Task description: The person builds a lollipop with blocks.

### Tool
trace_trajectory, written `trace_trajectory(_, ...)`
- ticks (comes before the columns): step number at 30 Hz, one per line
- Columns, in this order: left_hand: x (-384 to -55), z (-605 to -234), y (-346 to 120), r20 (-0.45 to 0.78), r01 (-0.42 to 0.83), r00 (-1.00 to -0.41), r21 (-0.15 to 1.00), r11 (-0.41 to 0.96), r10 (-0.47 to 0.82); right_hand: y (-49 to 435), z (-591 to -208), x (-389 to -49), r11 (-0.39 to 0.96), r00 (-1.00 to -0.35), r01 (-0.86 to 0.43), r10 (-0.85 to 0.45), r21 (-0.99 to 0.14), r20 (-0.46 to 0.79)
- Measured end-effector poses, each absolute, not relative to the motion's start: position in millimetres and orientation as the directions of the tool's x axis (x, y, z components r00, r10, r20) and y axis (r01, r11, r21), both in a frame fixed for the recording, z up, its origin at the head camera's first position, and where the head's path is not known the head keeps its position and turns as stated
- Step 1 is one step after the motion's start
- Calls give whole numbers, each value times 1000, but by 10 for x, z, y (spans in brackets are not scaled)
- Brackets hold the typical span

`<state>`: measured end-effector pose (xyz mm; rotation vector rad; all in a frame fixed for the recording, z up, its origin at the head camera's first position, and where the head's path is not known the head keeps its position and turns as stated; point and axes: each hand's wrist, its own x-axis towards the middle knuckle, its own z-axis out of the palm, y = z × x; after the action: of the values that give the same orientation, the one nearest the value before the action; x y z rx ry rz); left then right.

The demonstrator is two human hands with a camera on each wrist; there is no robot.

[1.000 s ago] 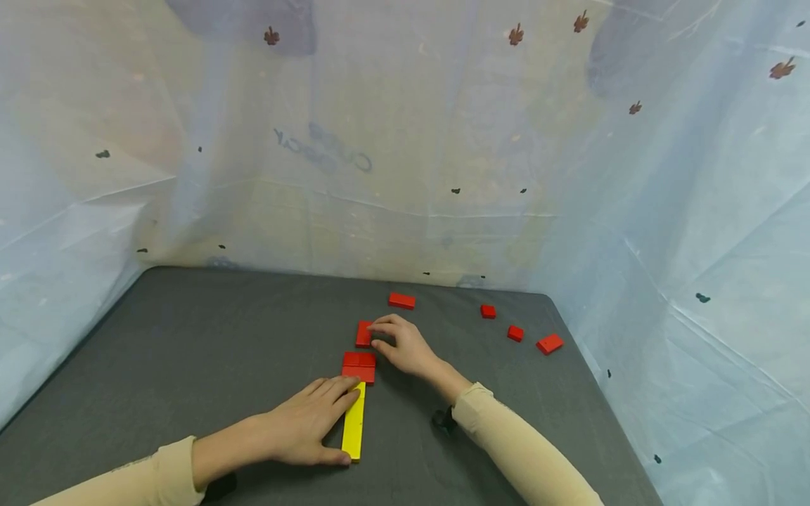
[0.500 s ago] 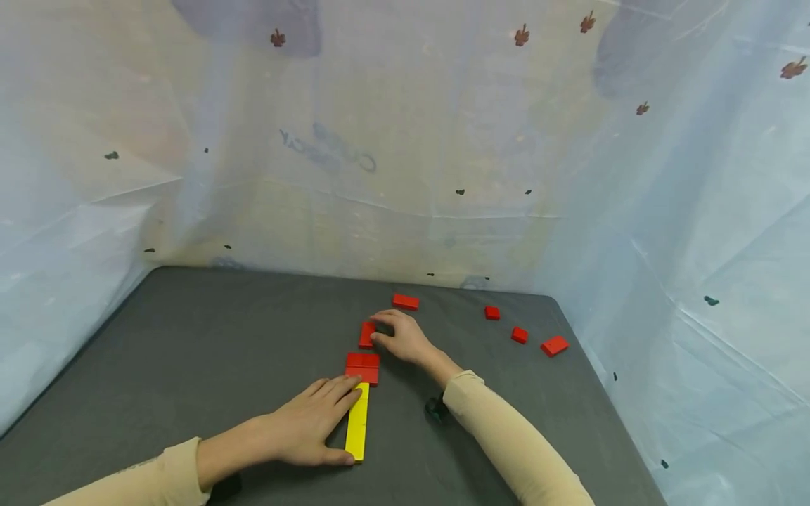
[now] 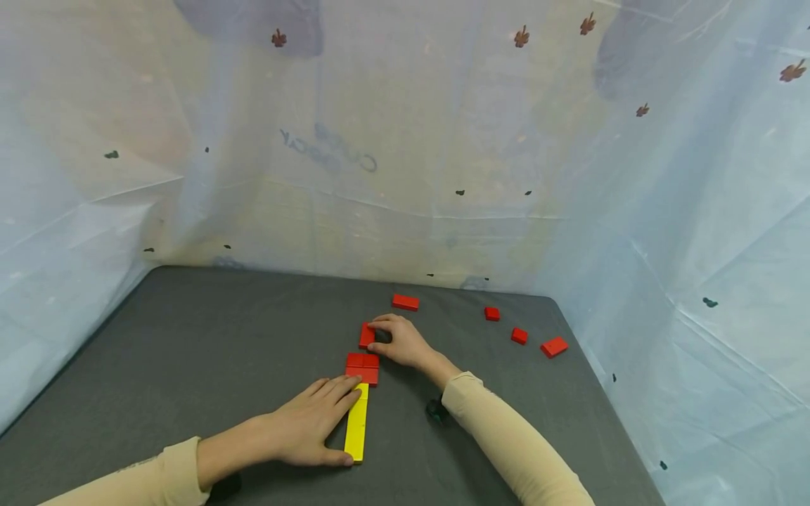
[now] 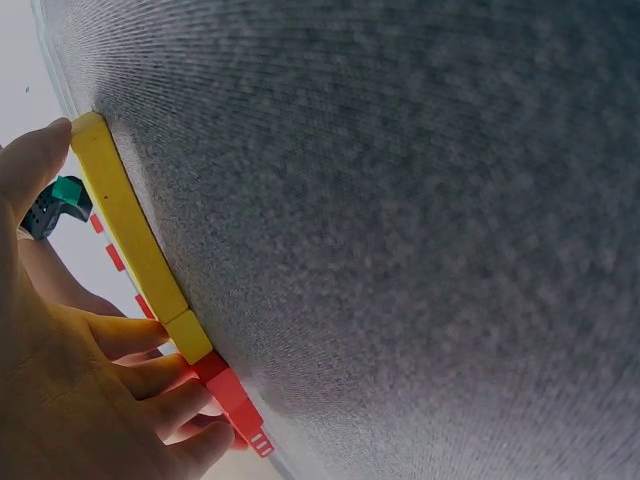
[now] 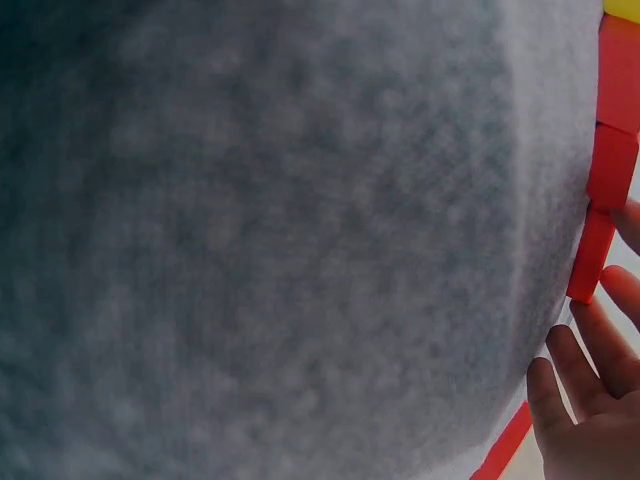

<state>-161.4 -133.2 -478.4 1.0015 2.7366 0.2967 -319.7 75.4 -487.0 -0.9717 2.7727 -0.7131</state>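
My left hand (image 3: 310, 425) lies spread beside a long yellow block (image 3: 356, 430), thumb at its near end. In the left wrist view, its fairly straight fingers reach along a small yellow block (image 4: 188, 337) to the red blocks. Those red blocks (image 3: 362, 368) lie flat against each other at the far end of the yellow ones. Just beyond them, my right hand (image 3: 405, 343) pinches a red rectangular block (image 3: 366, 335) between thumb and index finger at its two ends. In the right wrist view this block (image 5: 592, 255) appears close to the other reds; the remaining fingers extend past it.
Behind the right hand lies another red block (image 3: 405, 302). Two small red blocks (image 3: 492, 314) and a larger one (image 3: 554, 347) are scattered at the right. The dark cloth-covered table (image 3: 240, 337) is enclosed by a pale plastic sheet (image 3: 392, 232).
The right hand's thumb and index finger have closed in on the ends of the red block. The left hand keeps its place by the yellow block. The head view has shifted slightly.
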Motion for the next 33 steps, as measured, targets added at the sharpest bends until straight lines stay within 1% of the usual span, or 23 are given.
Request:
trace_trajectory(8, -1620, -4819, -1332, -123, 605, -752, 263, 752, 648, 738, -4871, -3197, 683, -787, -564, -615, -464, 52)
trace_trajectory(16, -1612, -4790, -1340, -125, 611, -746, 261, 747, 654, 659, -4834, -3166, 647, -781, -565, -620, -511, 78)
trace_trajectory(27, -1622, -4762, -1345, -154, 607, -743, 255, 753, 651, 460, -4808, -3097, 598, -749, -591, -656, -542, 93)
trace_trajectory(33, -1617, -4762, -1351, -148, 611, -740, 257, 749, 656, 395, -4828, -3066, 588, -724, -619, -684, -521, 88)
